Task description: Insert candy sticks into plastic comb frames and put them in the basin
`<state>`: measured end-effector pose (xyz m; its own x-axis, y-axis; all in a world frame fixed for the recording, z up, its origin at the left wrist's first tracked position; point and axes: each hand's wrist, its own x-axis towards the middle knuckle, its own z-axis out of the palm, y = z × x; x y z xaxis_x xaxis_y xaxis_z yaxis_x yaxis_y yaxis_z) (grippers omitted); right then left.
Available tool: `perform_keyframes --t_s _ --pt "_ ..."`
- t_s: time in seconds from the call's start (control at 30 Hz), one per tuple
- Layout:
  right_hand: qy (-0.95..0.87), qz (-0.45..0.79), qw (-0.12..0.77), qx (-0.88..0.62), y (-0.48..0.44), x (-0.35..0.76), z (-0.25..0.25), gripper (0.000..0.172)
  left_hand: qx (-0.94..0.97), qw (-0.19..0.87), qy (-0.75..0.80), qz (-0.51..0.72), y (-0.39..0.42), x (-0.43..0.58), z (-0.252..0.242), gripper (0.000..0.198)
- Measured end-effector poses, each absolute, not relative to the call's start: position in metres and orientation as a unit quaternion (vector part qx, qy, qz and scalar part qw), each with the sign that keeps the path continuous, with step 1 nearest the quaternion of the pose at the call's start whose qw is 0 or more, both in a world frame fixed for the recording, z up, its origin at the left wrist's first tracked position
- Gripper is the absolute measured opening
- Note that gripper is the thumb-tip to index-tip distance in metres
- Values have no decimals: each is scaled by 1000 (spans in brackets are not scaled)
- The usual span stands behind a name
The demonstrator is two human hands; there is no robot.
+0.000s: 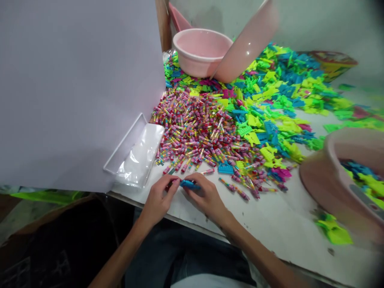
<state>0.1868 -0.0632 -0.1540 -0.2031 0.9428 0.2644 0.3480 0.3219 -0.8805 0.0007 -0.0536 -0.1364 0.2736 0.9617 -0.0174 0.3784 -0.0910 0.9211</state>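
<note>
My left hand and my right hand meet just above the table's near edge. My right fingers pinch a blue plastic piece. My left fingers close on a small striped tube, mostly hidden, with its end close to the blue piece. Beyond my hands spreads a large heap of striped candy-coloured tubes. A loose blue piece lies just ahead of my right hand.
A heap of green, yellow and blue plastic parts fills the back of the white table. Pink basins stand at the back and right. A clear bag lies in a white tray. A large white sheet rises at left.
</note>
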Motion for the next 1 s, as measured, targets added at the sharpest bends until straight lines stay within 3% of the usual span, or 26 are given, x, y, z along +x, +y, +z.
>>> perform_keyframes --t_s 0.33,0.77,1.0 --pt "-787 292 369 -399 -59 183 -157 23 654 458 496 341 -53 -13 -135 26" --pt "-800 277 331 -418 -58 180 -159 19 662 457 513 299 -51 -14 -134 35" --pt "-803 273 330 -415 -58 181 -159 19 773 340 500 193 -48 -12 -134 24"
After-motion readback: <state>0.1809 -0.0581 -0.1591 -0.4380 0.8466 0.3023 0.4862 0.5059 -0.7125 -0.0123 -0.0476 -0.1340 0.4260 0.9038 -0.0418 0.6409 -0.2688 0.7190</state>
